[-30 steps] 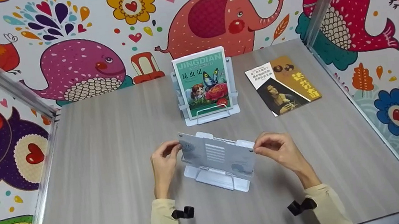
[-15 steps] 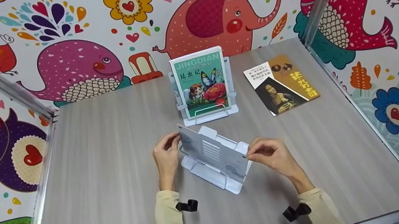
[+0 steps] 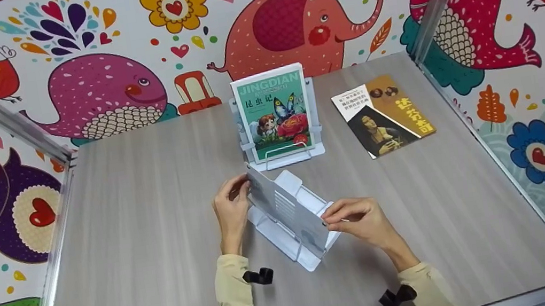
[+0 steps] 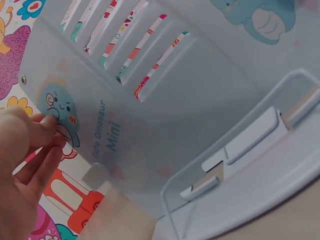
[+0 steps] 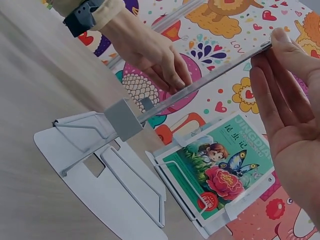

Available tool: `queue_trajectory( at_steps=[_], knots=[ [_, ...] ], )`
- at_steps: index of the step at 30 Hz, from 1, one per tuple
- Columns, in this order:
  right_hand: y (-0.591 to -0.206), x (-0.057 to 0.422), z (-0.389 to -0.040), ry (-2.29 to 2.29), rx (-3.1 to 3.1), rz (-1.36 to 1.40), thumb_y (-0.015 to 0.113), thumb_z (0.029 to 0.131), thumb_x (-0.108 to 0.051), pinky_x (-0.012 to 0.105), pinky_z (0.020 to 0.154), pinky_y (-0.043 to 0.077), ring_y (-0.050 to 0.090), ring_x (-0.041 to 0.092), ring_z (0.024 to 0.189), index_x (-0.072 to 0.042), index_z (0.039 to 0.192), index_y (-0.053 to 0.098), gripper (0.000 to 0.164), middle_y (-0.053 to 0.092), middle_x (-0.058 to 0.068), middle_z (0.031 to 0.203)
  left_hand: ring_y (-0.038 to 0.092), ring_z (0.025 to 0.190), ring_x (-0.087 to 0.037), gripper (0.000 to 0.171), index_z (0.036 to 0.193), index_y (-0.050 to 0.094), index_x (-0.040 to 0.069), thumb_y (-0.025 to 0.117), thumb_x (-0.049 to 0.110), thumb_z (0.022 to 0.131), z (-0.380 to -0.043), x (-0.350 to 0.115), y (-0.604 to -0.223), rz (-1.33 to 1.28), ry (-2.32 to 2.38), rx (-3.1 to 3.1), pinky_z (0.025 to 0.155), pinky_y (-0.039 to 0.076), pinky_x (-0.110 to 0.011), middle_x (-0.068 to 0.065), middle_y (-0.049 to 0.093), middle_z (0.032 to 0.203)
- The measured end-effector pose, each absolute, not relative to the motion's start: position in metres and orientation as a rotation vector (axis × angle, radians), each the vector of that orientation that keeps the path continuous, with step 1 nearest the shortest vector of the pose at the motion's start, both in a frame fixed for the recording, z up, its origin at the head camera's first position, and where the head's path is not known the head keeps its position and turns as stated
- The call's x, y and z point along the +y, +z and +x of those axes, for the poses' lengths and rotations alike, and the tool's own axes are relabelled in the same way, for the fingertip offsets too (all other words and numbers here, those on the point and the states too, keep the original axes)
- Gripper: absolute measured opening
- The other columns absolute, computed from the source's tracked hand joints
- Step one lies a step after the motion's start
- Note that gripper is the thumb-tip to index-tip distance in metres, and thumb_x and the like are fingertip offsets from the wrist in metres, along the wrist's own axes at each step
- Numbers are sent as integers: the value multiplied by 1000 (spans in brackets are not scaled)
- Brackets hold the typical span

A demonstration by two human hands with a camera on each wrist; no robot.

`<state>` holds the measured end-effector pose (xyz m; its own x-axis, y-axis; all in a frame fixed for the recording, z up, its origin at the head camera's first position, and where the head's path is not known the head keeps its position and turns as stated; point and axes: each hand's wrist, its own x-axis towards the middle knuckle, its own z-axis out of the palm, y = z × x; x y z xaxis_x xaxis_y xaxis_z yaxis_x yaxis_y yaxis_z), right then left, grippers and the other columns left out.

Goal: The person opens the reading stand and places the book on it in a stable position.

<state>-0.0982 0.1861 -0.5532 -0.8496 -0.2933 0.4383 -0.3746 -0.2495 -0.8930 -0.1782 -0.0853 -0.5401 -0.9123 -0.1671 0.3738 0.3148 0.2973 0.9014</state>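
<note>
A pale blue-grey book stand (image 3: 273,200), printed "Cute Dinosaur Mini", is between my hands at the middle of the table. Its slotted back panel (image 4: 150,145) is raised and angled diagonally, and its flat base (image 5: 100,190) has wire page holders. My left hand (image 3: 232,208) pinches the panel's left edge between thumb and fingers, near the dinosaur picture in the left wrist view. At the opposite upper corner, my right hand (image 3: 366,222) pinches the edge with thumb and fingertips. Whether the base fully touches the table cannot be told.
Behind it, a second stand (image 3: 315,114) holds a green book (image 3: 274,112) upright. To the right lies a yellow, white and black book (image 3: 386,117), flat on the wood-grain table (image 3: 155,235). Cartoon-printed walls (image 3: 111,15) border the back and sides.
Both hands have turned the book stand clockwise as seen from above. Its right end has come nearer and leftward, its left end has gone farther away. The two books have stayed put.
</note>
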Motion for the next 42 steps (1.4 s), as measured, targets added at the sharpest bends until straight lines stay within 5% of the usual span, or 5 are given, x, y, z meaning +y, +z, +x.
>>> queue_trajectory(
  at_steps=[12, 30, 42],
  knots=[
    [-550, 171, -94, 2283, -1903, 857, 74, 82, 13, 26, 81, 61, 74, 16, 97, 5, 101, 78, 21, 77, 6, 107, 69, 106, -39, 24, 115, 71, -7, 60, -11, 94, -193, -81, -558, -96, -1701, -2217, 95, 56, -49, -24, 71, 111],
    [-547, 147, -80, 2054, -1946, 872, 78, 77, 15, 31, 89, 60, 71, 15, 103, 7, 112, 74, 36, 71, 21, 109, 67, 114, -28, 39, 124, 71, 4, 51, -13, 95, -211, -60, -571, -243, -1746, -2292, 102, 55, -39, -14, 69, 123],
    [-548, 139, -82, 1854, -1928, 939, 81, 75, 12, 30, 86, 61, 72, 19, 97, 4, 115, 73, 41, 71, 20, 104, 60, 130, -31, 46, 137, 62, 6, 53, -12, 96, -192, -51, -577, -367, -1844, -2320, 111, 48, -39, -15, 63, 140]
  ],
)
